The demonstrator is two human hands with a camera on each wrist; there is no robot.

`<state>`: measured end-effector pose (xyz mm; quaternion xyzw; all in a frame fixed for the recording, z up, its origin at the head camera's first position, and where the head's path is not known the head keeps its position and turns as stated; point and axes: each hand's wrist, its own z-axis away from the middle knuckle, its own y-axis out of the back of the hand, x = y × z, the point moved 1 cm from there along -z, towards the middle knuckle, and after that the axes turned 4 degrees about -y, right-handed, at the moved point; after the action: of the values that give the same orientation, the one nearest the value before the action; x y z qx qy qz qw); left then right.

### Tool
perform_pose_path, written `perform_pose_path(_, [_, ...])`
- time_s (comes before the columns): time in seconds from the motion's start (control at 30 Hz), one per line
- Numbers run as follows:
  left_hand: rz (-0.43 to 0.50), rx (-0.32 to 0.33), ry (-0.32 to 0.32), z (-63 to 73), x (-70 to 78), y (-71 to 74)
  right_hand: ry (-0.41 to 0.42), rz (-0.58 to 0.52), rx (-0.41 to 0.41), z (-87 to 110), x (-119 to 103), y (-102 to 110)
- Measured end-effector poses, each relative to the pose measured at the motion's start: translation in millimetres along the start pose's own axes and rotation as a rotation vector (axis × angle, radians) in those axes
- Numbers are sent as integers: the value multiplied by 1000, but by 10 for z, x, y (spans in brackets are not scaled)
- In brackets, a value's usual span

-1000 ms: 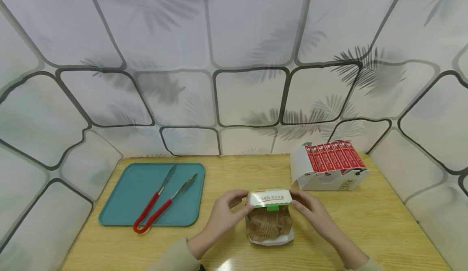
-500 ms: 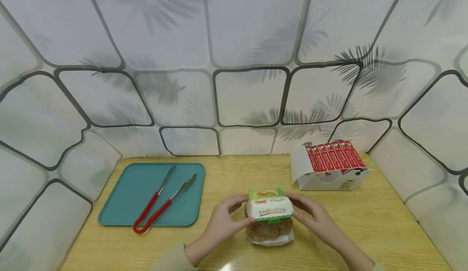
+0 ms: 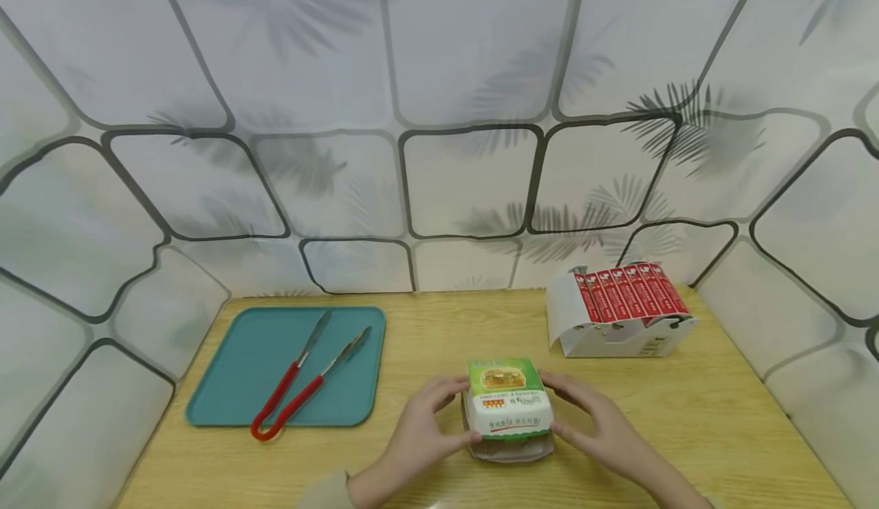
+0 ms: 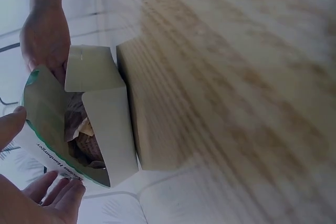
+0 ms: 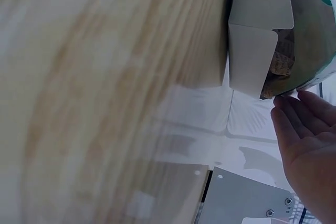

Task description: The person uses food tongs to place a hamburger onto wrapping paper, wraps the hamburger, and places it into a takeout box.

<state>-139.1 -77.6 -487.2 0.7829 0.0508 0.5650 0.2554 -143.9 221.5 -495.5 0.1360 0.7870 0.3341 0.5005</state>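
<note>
A hamburger box (image 3: 511, 406) of white and green card stands near the middle front of the table, its lid lowered over the base with a gap still showing. Through that gap, in the left wrist view, brown crumpled contents (image 4: 86, 145) are visible. My left hand (image 3: 426, 433) holds the lid's left side, thumb at the front corner and fingers farther back. From the right, my right hand (image 3: 604, 436) holds the lid the same way, and the right wrist view shows its fingertips at the lid's edge (image 5: 315, 51).
On the left, a teal tray (image 3: 233, 372) bears red-handled tongs (image 3: 288, 394), whose bend overhangs the front rim. A white holder (image 3: 618, 339) with several red packets (image 3: 632, 291) stands at the back right. Patterned cloth walls (image 3: 474, 181) enclose the table (image 3: 439, 326).
Both hands have brought the box lid forward and down. Its green top with the burger picture now shows, and the brown contents are covered from above. The tray and tongs have not moved.
</note>
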Motion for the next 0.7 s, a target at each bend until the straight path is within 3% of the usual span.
perform_pose_path(0.3, [-109, -12, -12, 85, 10, -45, -16, 140, 7, 68, -12, -31])
perform_pose_path(0.7, [-230, -45, -13, 141, 17, -97, 46, 307, -10, 104, -50, -41])
